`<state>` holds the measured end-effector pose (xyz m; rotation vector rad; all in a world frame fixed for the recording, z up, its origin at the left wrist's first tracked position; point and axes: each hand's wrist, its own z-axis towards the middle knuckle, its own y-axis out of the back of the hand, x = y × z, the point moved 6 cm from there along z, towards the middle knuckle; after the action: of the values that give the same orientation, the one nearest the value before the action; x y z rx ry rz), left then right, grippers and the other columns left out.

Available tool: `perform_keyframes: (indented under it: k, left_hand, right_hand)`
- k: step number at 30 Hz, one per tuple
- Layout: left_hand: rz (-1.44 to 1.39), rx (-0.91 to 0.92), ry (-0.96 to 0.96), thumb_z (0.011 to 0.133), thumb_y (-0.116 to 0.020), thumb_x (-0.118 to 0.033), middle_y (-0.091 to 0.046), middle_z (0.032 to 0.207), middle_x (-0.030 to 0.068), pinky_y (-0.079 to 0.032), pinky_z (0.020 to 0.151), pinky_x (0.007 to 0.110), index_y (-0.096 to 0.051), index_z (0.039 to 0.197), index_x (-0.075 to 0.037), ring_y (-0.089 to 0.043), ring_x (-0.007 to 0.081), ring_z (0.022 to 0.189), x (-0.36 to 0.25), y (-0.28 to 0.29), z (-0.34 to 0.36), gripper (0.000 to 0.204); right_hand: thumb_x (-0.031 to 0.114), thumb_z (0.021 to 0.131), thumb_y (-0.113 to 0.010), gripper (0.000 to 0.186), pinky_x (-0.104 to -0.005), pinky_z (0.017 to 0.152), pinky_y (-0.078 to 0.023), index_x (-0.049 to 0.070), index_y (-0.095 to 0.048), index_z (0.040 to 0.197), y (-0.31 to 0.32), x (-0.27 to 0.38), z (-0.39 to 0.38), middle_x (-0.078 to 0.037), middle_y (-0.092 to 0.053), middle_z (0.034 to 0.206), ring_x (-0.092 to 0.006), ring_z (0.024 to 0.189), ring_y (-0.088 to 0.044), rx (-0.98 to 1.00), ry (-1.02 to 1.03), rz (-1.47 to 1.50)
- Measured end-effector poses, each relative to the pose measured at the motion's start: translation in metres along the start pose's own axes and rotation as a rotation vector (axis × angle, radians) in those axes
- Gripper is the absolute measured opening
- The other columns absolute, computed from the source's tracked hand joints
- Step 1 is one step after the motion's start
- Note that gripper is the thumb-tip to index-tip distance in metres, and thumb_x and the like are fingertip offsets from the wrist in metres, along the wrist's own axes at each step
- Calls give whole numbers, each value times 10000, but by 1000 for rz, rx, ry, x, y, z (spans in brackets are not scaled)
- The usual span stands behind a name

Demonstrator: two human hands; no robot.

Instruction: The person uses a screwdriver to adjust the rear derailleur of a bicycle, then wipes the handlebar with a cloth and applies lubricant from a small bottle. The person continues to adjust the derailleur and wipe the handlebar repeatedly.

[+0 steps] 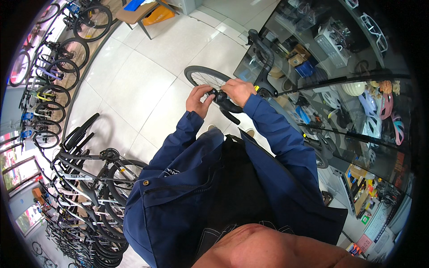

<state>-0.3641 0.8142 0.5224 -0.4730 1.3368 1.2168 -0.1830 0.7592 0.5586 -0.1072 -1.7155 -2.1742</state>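
Note:
In front of me stands a road bike with a black drop handlebar (230,106). My left hand (197,101) curls its thumb and fingers around the front of the black brake lever hood (218,95) at the handlebar's near side. From the other side, my right hand (240,91) closes its fingertips on the same hood. What exactly lies between the right fingertips is too small to make out. Beyond both hands shows the bike's front wheel (195,70), with a black tyre and thin spokes. The handlebar's far drop (267,56) curves away up to the right.
Glass display cases (308,82) with helmets and boxes line the right side, close to the handlebar. At left, several parked bikes (96,178) stand in a tight row, and more bikes (53,89) line a platform. A brown chair (138,13) stands far off on the tiled floor (147,80).

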Motion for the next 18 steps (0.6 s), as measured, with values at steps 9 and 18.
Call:
perform_keyframes:
  k: [9,18]
  left_hand:
    - [-9,-4,9,849,-802,-48,-688,1225,94,-583,890,359,-725,1154,-87,-681,243,1117,-1,0,0,316]
    - [-10,-8,16,846,-805,-46,-687,1226,93,-586,887,365,-725,1154,-88,-679,245,1120,-2,0,0,321]
  right_hand:
    - [142,836,-659,216,-390,731,-580,194,-735,1032,-1,0,0,-12,-663,966,-242,967,-681,50,19,-10]
    - [128,828,-662,230,-385,725,-583,184,-731,1041,1,0,2,-7,-666,983,-237,972,-680,22,51,9]
